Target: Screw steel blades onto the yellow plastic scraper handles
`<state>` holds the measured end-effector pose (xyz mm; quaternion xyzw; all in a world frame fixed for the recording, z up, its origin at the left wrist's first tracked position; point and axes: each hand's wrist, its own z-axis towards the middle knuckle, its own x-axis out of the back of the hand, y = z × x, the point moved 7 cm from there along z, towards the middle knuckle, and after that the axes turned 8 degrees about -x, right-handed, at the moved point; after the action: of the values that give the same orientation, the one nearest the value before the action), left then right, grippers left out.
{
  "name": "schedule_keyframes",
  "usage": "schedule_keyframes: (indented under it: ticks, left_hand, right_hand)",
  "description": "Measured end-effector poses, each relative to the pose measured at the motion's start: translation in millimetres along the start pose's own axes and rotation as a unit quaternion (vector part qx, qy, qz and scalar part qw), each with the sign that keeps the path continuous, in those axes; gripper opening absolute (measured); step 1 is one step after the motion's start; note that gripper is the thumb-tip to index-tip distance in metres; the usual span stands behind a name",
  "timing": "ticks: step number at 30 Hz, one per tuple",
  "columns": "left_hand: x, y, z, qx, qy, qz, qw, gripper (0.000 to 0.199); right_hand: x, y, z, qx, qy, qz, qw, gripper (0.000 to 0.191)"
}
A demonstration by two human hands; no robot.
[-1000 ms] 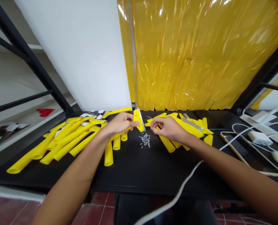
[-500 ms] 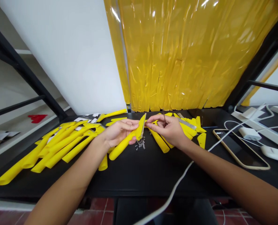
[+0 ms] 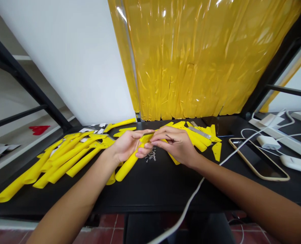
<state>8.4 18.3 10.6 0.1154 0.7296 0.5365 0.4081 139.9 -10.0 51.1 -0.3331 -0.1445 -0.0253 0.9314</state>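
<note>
Two hands together: left hand [image 3: 126, 146], right hand [image 3: 177, 144], fingers [image 3: 163, 139] clamped on yellow tube [image 3: 126, 166].

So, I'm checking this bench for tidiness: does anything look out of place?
Small loose metal fasteners lie scattered directly on the black tabletop, below the left hand and right hand, with no tray under them, so they look spilled.

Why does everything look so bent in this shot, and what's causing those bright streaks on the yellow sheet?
In the head view, the wide lens distorts straight lines: the black metal frame leans sharply and the black table seems to bow. Glare from the light streaks the glossy yellow plastic curtain. The left hand and right hand show no obvious blur.
</note>
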Motion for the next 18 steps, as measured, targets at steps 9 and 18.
schedule_keyframes:
  ticks: [9, 18]
  left_hand:
    - [-7.4, -5.2, -0.3, 0.026, 0.0, -0.019, 0.999, 0.011]
    - [-11.3, -9.0, -1.1, 0.053, -0.033, -0.031, 0.998, 0.007]
  right_hand:
    - [-3.3, -4.7, -5.7, 0.056, -0.01, -0.005, 0.998, 0.016]
    - [-1.2, -10.8, -9.7, 0.088, 0.003, -0.085, 0.993, 0.017]
